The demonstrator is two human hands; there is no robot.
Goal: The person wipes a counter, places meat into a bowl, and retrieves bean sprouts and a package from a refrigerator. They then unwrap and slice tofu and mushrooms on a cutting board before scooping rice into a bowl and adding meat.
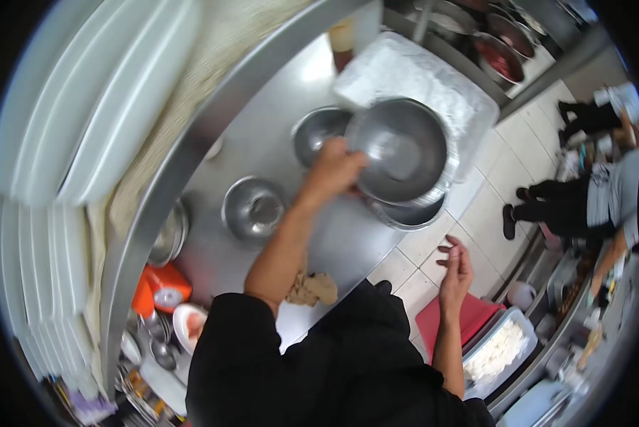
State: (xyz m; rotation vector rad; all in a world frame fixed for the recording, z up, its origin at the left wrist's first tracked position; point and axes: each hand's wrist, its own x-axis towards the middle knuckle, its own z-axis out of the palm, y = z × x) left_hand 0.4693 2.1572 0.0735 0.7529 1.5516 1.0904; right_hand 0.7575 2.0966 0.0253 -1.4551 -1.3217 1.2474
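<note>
My left hand (337,171) is gripping the steel bowl (401,149) by its near rim, probably tilting it off the lower bowl (405,213) beneath; my right hand (456,267) is hanging open.

The brushed stainless-steel table (262,149) runs from lower left to upper centre. On it lie a small round steel bowl (254,208) at centre-left, a second steel bowl (316,132) above it, a white textured rectangular board (433,71) at the top, a wide steel bowl (405,213) at the right edge and a crumpled brown cloth (312,288) below.
</note>
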